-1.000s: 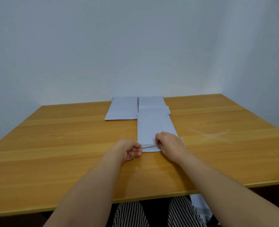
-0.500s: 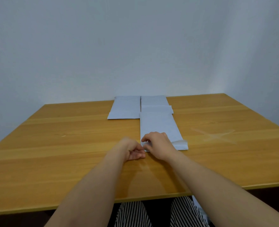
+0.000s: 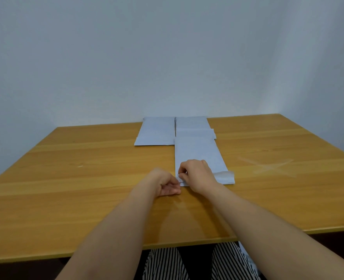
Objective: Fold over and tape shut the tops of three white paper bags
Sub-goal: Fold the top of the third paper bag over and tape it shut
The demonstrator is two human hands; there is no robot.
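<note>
Three white paper bags lie flat on the wooden table (image 3: 86,199). The near bag (image 3: 199,154) points toward me, and its near end is folded over into a flap (image 3: 224,177) that lifts slightly at the right. My right hand (image 3: 197,174) rests on the left part of that fold, its fingertips pinching the left corner. Beside that corner is my left hand (image 3: 165,182), fingers curled, with nothing visible in it. Two more bags lie side by side at the far edge, the left one (image 3: 157,132) and the right one (image 3: 191,123).
A pale X of tape (image 3: 266,167) marks the table to the right of the near bag. The table's near edge (image 3: 187,245) runs above my striped trousers (image 3: 163,263). Something white (image 3: 246,257) hangs below the edge at right. A plain wall stands behind.
My right hand has slid left along the fold, from the bag's middle to its left corner, uncovering the right end of the flap. My left hand has barely moved.
</note>
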